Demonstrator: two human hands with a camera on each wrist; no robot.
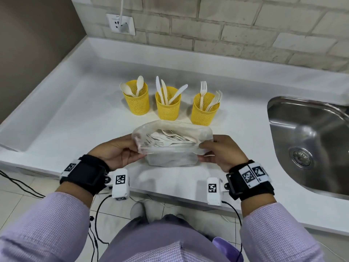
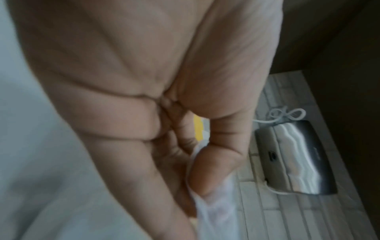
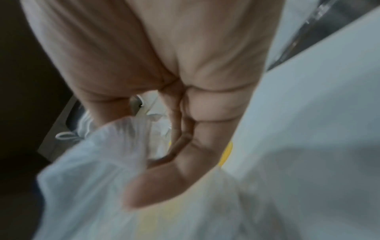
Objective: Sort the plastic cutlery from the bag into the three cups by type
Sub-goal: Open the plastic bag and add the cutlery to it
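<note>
Two hands held the bag open on the counter.

The left hand (image 1: 116, 150) pinched one side of the bag (image 1: 171, 148) and the right hand (image 1: 221, 151) pinched the other side, and forks and spoons lay inside. Just behind the bag stood three yellow cups: the spoon cup (image 1: 137, 100), the knife cup (image 1: 167, 104) and the fork cup (image 1: 204, 109). The sink (image 1: 309, 140) sat well to the right of the bag.

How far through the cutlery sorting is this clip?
Partly done: left cup holds two spoons, middle cup three knives, right cup forks. In hand: left hand and right hand hold the bag open. Left: the forks and other cutlery in it.
</note>
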